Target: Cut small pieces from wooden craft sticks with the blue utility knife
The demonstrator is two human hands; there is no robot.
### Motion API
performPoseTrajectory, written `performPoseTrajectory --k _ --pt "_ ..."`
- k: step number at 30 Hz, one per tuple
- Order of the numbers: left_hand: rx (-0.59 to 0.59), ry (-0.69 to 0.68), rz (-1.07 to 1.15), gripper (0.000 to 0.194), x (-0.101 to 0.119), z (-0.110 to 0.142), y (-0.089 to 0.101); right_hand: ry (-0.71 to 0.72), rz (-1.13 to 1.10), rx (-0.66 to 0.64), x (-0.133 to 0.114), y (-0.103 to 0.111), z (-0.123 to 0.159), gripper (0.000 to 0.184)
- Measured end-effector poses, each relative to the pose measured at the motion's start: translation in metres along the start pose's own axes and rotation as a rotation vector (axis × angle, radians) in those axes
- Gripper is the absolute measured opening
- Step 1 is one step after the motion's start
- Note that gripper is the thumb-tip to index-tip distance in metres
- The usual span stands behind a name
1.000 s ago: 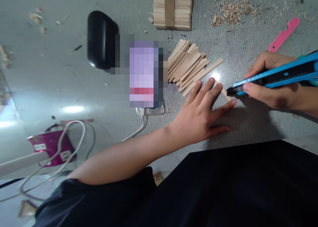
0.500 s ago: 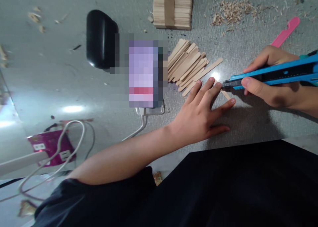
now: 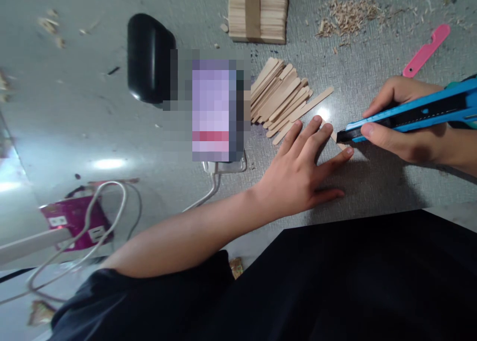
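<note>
My right hand (image 3: pixel 413 144) is closed around a blue utility knife (image 3: pixel 417 115), thumb along its near side. The knife's dark tip lies at a small wooden craft stick (image 3: pixel 341 146) on the table. My left hand (image 3: pixel 294 169) lies palm down with its fingers spread. Its fingertips rest on and around that stick and cover part of it. Just beyond those fingers is a loose pile of craft sticks (image 3: pixel 285 95), one lying apart on its right side.
A banded bundle of craft sticks (image 3: pixel 240 13) lies at the back, with wood shavings (image 3: pixel 348 15) to its right. A pink folding knife (image 3: pixel 427 52) is beyond my right hand. Leftward are a blurred-out phone (image 3: pixel 210 102), a black case (image 3: pixel 149 57) and a white cable (image 3: pixel 124 197).
The utility knife's tip has moved slightly right and toward me along the stick, away from my left fingertips. My left hand has stayed in place.
</note>
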State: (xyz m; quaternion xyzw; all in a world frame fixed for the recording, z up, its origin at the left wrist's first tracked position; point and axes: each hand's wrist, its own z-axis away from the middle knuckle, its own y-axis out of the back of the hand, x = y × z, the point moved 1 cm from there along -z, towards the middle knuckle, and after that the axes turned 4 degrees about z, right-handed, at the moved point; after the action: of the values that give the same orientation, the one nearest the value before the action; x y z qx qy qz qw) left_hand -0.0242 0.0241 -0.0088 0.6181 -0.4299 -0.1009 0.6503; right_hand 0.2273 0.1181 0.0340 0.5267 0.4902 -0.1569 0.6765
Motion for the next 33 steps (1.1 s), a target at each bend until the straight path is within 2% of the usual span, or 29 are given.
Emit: performPoseTrajectory --k 8,22,33 --pt "-0.032 0.026 0.01 0.085 0.0009 0.0001 0.0005 -0.005 0.003 -0.012 -0.0025 0.0011 -0.0013 0.013" --pt "-0.016 0.019 0.004 0.085 0.0001 -0.0001 -0.0009 -0.028 -0.007 -0.038 -0.0041 0.001 -0.0023 0.012" --pt "-0.031 0.038 0.027 0.085 -0.0001 0.0005 -0.0011 0.006 -0.023 -0.043 -0.0014 -0.0001 -0.0046 0.013"
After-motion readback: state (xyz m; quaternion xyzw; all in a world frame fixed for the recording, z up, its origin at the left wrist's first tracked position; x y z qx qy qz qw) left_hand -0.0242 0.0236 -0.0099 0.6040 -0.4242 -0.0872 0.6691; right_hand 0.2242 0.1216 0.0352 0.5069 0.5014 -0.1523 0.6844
